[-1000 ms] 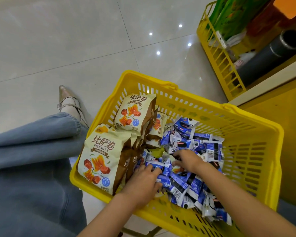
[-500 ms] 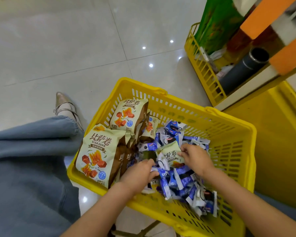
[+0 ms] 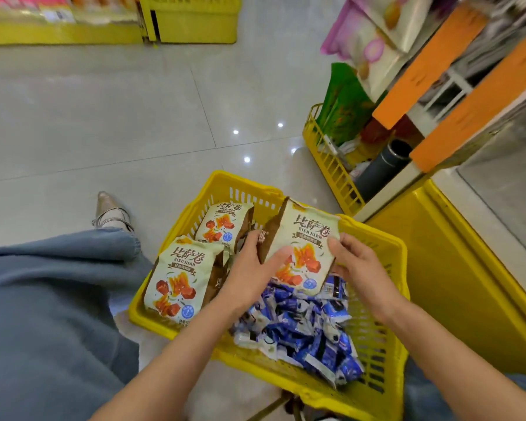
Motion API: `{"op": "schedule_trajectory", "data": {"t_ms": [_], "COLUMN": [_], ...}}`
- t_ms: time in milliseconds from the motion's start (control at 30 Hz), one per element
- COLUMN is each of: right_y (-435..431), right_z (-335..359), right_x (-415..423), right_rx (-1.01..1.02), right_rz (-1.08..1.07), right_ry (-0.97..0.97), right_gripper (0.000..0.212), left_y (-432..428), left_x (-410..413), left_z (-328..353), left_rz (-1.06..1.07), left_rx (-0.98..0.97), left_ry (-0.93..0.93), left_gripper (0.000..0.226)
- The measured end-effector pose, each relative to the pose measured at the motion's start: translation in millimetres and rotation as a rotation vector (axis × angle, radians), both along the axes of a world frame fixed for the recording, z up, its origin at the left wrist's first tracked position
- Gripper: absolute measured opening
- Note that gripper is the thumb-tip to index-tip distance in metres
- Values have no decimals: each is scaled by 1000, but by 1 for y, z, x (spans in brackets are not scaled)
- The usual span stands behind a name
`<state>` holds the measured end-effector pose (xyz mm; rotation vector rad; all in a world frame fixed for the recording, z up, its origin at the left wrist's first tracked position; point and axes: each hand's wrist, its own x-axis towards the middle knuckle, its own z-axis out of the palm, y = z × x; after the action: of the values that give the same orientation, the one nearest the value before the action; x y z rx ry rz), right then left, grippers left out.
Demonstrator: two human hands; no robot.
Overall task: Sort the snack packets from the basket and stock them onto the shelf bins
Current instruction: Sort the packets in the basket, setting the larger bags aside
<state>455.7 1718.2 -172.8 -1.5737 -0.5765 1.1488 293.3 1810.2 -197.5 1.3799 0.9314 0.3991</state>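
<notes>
Both hands on one cream snack bag (image 3: 310, 235); it's held tilted just above the basket (image 3: 240, 182), over the pile of small blue packets (image 3: 301, 323), lower corner close to them (touching or not, can't tell). Left hand (image 3: 246, 281) grips the left side, thumb across the printed face, fingers wrapped behind the brown gusset; right hand (image 3: 362, 268) pinches the right edge, thumb on front, the rest behind and hidden. Two more bags of the same kind stand in the basket's left side: near one (image 3: 176, 281), far one (image 3: 222, 226).

Handling guess: air-puffed film pouch, light, soft, contents probably crushable; the film looks slick, so squeezing the middle is a bad idea. Better to hold by the side gussets or the crimped top seam, as now; one hand is likely enough for the carry.

Blue packets are small and loose; they'll slide and spill, so scoop them by the handful, don't pinch singly.

Likely target: yellow wire bin (image 3: 328, 165) low on the shelf to the right, already part full.
</notes>
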Motion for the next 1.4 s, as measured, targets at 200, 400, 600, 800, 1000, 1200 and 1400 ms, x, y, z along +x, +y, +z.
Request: {"op": "schedule_trajectory", "data": {"t_ms": [200, 400, 600, 800, 1000, 1200, 1400], "right_y": [45, 130, 158, 148, 85, -23, -87], "right_z": [5, -28, -63, -61, -56, -82, -123], "right_x": [-42, -66, -80, -77, -45, -11, -13], "right_rx": [-37, -155, -360, -159, -154, -467, -887], "right_rz": [92, -86, 21, 40, 159, 292, 754], "right_ry": [124, -125, -377, -651, -588, -749, -625], "right_gripper": [48, 47, 46, 26, 35, 46, 127], "left_y": [43, 109, 109, 106, 93, 33, -30], "left_x": [-18, -82, -99, -99, -90, -46, 2], "left_z": [20, -19, -66, -70, -20, 15, -64], "left_rz": [50, 182, 62, 138, 344, 22, -529], "left_rx": [265, 446, 91, 107, 534, 689, 402], "left_ry": [-26, 357, 464, 424, 365, 106, 540], "left_gripper": [28, 40, 36, 25, 29, 20, 41]}}
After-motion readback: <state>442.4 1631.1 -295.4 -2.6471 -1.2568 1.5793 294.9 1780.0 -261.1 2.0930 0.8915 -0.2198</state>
